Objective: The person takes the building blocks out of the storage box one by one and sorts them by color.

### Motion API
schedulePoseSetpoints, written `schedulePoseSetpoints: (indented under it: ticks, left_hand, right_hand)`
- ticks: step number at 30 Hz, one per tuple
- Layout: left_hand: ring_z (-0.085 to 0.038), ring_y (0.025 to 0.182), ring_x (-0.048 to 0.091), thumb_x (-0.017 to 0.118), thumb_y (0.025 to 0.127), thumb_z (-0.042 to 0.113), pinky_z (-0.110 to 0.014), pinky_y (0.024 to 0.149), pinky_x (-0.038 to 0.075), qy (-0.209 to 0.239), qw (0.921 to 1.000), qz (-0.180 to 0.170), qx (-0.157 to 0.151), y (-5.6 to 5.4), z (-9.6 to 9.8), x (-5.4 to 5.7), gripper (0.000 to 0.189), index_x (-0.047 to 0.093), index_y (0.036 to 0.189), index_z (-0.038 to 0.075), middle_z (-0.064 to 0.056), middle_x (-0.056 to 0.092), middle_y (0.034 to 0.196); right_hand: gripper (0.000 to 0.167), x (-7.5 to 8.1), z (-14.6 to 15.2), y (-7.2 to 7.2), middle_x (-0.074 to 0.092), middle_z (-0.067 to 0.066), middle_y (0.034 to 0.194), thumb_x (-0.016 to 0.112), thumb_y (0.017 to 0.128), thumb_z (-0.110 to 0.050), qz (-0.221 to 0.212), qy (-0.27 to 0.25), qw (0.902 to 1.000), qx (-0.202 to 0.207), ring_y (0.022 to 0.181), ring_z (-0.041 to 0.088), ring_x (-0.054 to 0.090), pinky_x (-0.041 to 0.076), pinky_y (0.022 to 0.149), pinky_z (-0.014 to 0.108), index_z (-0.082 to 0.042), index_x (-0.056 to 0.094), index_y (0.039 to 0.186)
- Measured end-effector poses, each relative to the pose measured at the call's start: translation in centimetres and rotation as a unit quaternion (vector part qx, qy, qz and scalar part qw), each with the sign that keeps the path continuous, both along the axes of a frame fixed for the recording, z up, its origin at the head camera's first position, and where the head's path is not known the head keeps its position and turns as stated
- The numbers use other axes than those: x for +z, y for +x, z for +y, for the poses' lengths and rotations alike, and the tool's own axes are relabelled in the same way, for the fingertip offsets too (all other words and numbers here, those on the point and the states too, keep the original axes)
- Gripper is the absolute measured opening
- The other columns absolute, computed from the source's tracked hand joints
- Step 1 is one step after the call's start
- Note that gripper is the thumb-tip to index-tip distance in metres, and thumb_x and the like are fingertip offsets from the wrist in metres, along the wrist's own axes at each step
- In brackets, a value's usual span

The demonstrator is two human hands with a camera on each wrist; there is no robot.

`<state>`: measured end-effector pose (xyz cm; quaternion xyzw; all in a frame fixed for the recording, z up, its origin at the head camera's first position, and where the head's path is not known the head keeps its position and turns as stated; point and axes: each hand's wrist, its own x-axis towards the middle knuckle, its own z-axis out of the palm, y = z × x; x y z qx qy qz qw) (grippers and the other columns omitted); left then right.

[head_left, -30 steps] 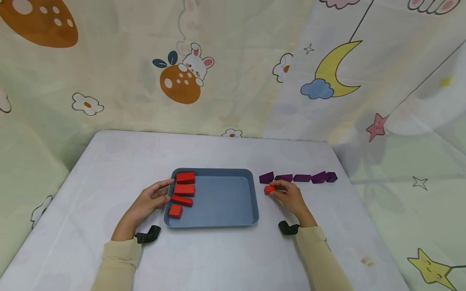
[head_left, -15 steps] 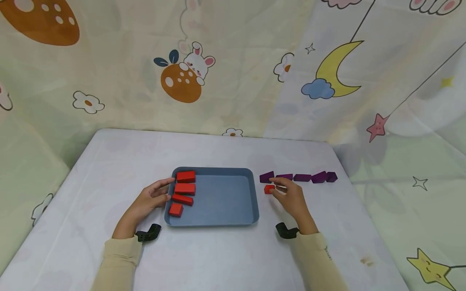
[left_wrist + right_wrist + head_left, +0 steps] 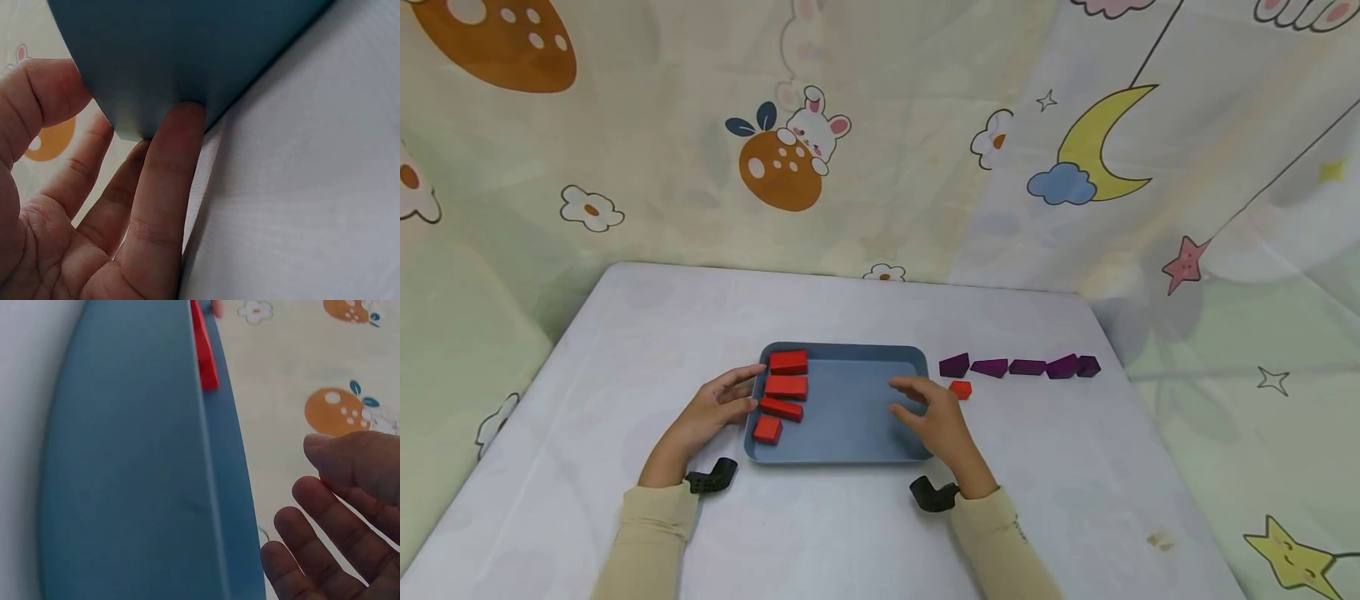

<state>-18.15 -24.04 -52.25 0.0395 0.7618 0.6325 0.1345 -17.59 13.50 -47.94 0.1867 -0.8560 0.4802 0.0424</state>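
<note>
A blue-grey tray [image 3: 850, 461] lies on the table with several red blocks [image 3: 787, 362] in a column along its left side. My left hand [image 3: 706, 417] rests its fingertips against the tray's left side; the left wrist view shows the fingers [image 3: 165, 187] touching the outer wall. My right hand [image 3: 942, 421] hovers over the tray's right part, thumb and fingers apart, holding nothing. Just right of that hand, outside the tray, a small red block [image 3: 961, 390] lies on the table. Several dark purple blocks [image 3: 1027, 367] form a row behind it.
The white-covered table [image 3: 820, 533] extends around the tray. A patterned cloth backdrop [image 3: 910, 167] hangs behind and beside it. Black wrist mounts [image 3: 934, 497] sit at both wrists.
My right hand has let go of the small red block beside the purple row and moved left over the tray. The left hand stays at the tray's left side.
</note>
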Motion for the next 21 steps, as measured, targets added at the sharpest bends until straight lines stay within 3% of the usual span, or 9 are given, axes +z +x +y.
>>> schedulePoseSetpoints:
  ticks: [10, 21]
  left_hand:
    - [-0.051, 0.153, 0.039, 0.065, 0.106, 0.011, -0.025, 0.093, 0.056, -0.002, 1.0, 0.004, -0.003, 0.1, 0.1, 0.2, 0.064, 0.042, 0.164, 0.002, -0.031, 0.034, 0.17]
    - [-0.049, 0.154, 0.04, 0.066, 0.106, 0.012, -0.026, 0.093, 0.056, 0.004, 1.0, 0.0, -0.001, 0.0, 0.1, 0.2, 0.064, 0.042, 0.165, 0.003, -0.028, 0.035, 0.17]
  right_hand:
    - [0.035, -0.6, -5.5, 0.9, 0.076, 0.018, 0.127, 0.081, 0.094, 0.001, -0.03, -0.021, 0.9966, 0.074, 0.118, 0.036, 0.072, 0.057, 0.102, 0.046, 0.005, 0.074, 0.129]
    - [0.034, -1.0, -9.5, 1.1, 0.076, 0.017, 0.127, 0.081, 0.095, -0.002, -0.089, -0.051, 0.9887, 0.109, 0.119, 0.036, 0.072, 0.057, 0.104, 0.045, 0.004, 0.075, 0.128]
